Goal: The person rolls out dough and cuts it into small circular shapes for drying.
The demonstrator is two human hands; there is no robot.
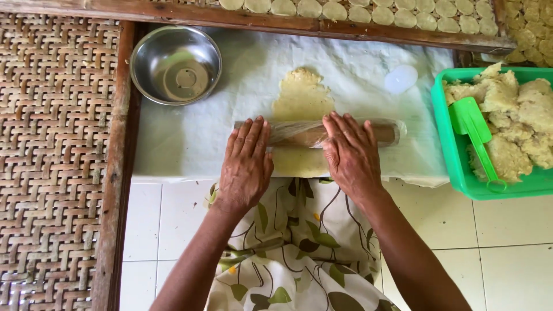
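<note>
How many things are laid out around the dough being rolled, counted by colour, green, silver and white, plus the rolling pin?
Green: 2, the green tub of dough lumps and the green scoop in it.
Silver: 1, the steel bowl.
White: 1, the round white cutter.
Wood: 1, the wrapped rolling pin under the left hand and right hand.
Total: 5.

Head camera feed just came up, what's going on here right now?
A person is pressing both palms down on a rolling pin wrapped in clear film, left hand and right hand flat on top. Under it lies a strip of pale yellow dough on a white sheet. An empty steel bowl sits at the far left, a round white cutter at the right. A green tub beside it holds dough lumps and a green scoop. Cut rounds line a tray beyond.
</note>
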